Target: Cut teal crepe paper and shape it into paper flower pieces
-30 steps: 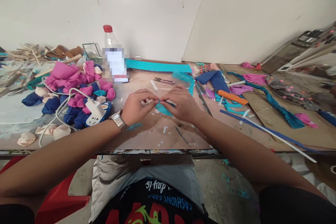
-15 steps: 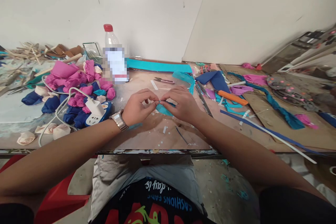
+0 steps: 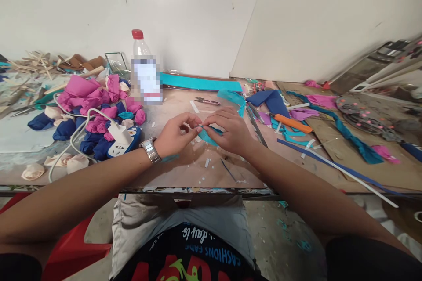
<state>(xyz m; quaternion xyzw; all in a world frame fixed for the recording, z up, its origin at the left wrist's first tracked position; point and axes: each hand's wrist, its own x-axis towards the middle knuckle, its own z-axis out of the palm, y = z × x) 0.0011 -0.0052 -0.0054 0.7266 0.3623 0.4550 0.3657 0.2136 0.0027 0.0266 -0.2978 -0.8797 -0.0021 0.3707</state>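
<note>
Over the middle of the table, my left hand (image 3: 180, 134) and my right hand (image 3: 228, 131) meet fingertip to fingertip. Both pinch a small piece of turquoise crepe paper (image 3: 208, 137), whose wider part hangs below the right fingers. The fingers hide where it is gripped. Beyond the hands lie a pair of thread snips (image 3: 208, 101) and a long folded turquoise paper strip (image 3: 201, 82). More loose turquoise paper (image 3: 233, 95) sits behind my right hand.
At left, pink and blue paper rosettes (image 3: 82, 90) crowd a blue power strip (image 3: 127, 145) with a white cable. A phone (image 3: 147, 81) leans on a red-capped bottle (image 3: 138, 44). To the right lie an orange cutter (image 3: 292, 123), a white stick (image 3: 352, 178) and paper scraps.
My left fingers have shifted slightly to the right, over the pinched spot. The turquoise paper stays held between both hands; the camera view has moved a little.
</note>
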